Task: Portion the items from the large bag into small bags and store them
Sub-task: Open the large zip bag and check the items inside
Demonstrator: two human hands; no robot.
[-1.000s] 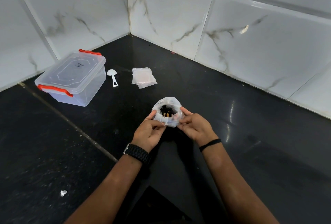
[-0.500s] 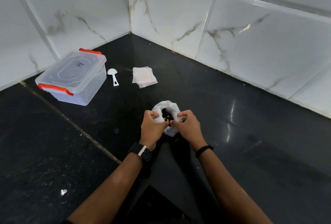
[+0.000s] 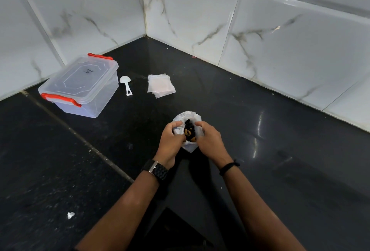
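1. Since a second ago both hands have closed in on the bag (image 3: 187, 117): the fingers that then pinched its rolled rim from outside are now curled over the rim, and the mouth has gone from a round opening to a narrow slot.
2. Left hand (image 3: 172, 139) grips the bag's left side, fingers curled round the plastic, knuckles up.
3. Right hand (image 3: 209, 140) grips the right side in the same way, fingers curled over the rim; how the thumb lies I cannot tell.
4. Between the two hands the bag sits on the black counter (image 3: 280, 150), upright, with dark and orange-brown pieces (image 3: 189, 130) showing in the gap.
5. Small bags (image 3: 160, 86), flat and clear, lie in a loose stack beyond the hands, well apart from them.
6. To the left of that stack a white scoop (image 3: 125, 85) lies on the counter, bowl away from the person, handle toward them.
7. Further left stands a clear box (image 3: 84, 88) with red clips, its lid on, just beside the scoop but not touching it.
8. Left wrist carries a black watch (image 3: 156, 169); right wrist has a thin black band (image 3: 228, 167).
9. White marbled tiles (image 3: 200, 20) meet in a corner behind the counter.
10. One white scrap (image 3: 70, 215) lies on the counter near the left forearm.
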